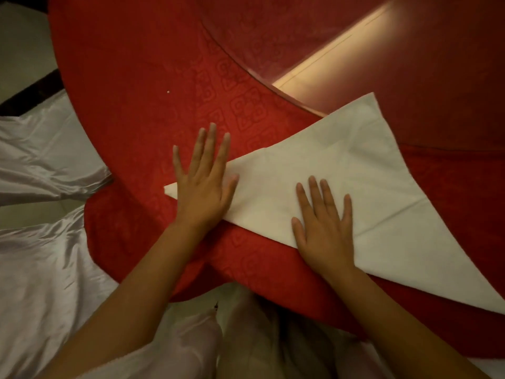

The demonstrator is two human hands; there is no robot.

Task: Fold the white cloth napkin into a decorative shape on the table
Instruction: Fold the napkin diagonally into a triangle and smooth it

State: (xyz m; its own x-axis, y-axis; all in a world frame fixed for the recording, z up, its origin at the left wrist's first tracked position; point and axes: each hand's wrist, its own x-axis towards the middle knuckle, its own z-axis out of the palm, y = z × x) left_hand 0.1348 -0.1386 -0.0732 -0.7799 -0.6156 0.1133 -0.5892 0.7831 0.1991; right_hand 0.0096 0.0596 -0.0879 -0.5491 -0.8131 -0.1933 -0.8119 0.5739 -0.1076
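Observation:
The white cloth napkin lies flat on the red tablecloth as a large triangle, with one tip at the left, one at the top right and one running off the right edge. My left hand rests flat, fingers spread, on the napkin's left tip. My right hand lies flat with fingers apart on the napkin's lower edge, near the middle. Neither hand grips the cloth.
A round glass turntable covers the table's far right, its rim just under the napkin's top corner. Chairs in shiny white covers stand at the left, close to the table's curved edge. The tablecloth hangs over the near edge.

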